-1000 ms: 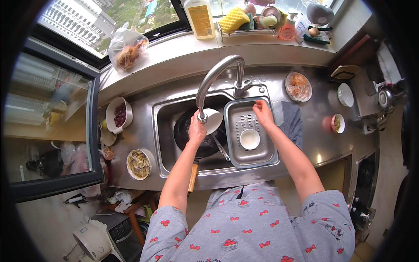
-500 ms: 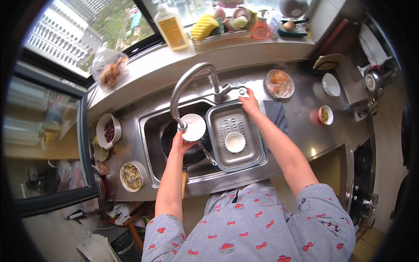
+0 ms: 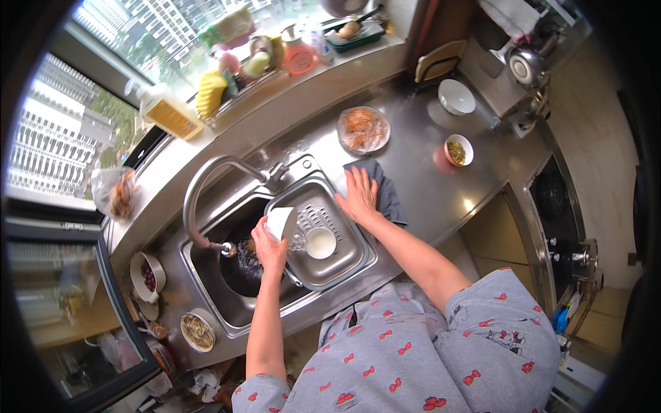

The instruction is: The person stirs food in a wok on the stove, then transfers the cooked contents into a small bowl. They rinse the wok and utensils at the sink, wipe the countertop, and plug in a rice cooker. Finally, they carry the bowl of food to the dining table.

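White and smooth, 1 round bowl (image 3: pixel 281 224) is tilted in your left hand (image 3: pixel 268 246), fingers curled partly closed around it, above the border between the steel sink basin (image 3: pixel 213 272) and the grey rectangular metal draining basket (image 3: pixel 348 255). Water shows between it and 1 smaller round white bowl (image 3: pixel 321 243) standing in the basket. Your right hand (image 3: pixel 359 196), fingers spread, touches the dark grey fabric cloth (image 3: pixel 391 199). The basket's edge lies just beside that hand; the curved steel faucet (image 3: pixel 196 189) stands left of your left. Steel countertop (image 3: pixel 423 175) extends rightward beyond the cloth.
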Action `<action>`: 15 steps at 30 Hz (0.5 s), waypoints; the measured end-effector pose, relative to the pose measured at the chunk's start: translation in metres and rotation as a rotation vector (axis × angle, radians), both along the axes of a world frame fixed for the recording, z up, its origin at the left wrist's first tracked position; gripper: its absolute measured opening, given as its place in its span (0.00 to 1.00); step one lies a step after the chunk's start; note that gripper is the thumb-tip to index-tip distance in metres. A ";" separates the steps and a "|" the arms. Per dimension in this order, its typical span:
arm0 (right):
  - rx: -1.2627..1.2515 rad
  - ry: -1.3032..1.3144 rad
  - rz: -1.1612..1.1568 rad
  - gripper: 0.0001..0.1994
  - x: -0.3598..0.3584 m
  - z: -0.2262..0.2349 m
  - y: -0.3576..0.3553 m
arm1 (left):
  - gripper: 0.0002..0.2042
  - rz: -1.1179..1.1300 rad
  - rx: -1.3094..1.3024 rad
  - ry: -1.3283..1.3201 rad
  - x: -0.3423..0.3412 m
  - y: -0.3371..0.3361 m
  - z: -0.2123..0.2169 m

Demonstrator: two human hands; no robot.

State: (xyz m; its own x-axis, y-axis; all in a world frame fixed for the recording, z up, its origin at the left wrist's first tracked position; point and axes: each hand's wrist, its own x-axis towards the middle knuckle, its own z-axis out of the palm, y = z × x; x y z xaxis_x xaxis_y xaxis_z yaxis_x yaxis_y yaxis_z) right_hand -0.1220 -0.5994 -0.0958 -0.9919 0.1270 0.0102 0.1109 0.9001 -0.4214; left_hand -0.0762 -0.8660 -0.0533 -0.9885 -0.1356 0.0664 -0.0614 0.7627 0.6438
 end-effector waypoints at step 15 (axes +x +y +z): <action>-1.270 0.015 -0.061 0.12 0.020 0.027 0.200 | 0.39 -0.258 -0.315 -0.046 -0.013 0.110 0.051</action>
